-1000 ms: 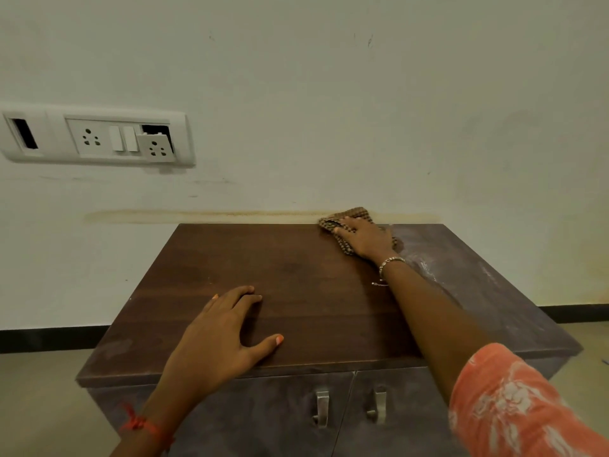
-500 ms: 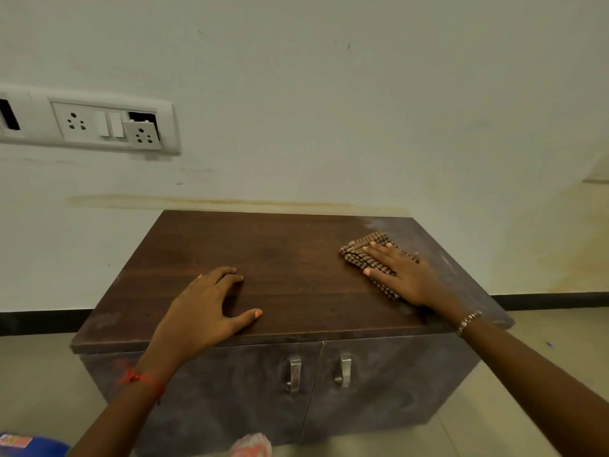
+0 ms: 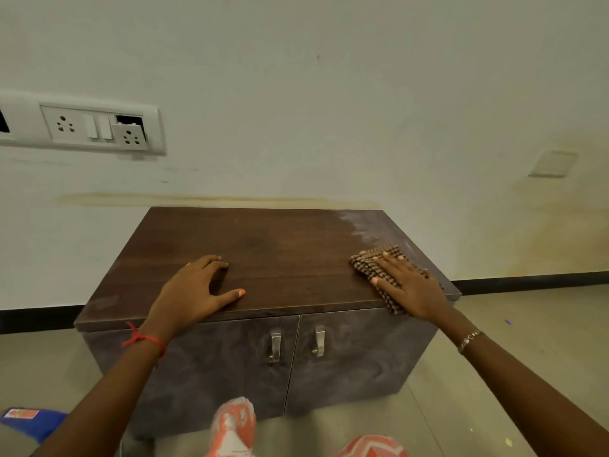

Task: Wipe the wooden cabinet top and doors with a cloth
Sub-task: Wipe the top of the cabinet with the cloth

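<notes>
At frame centre, the left hand [image 3: 194,291] lies flat on the cabinet top [image 3: 280,255]; the right hand [image 3: 408,285] presses the cloth [image 3: 369,262] at its right front corner.

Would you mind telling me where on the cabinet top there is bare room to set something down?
The widest free patch on the cabinet top runs between the left hand and the right hand, back to the wall edge. The far-left strip is bare too. The right front corner is crowded: the cloth lies flat under the right hand, with dust behind it.
</notes>
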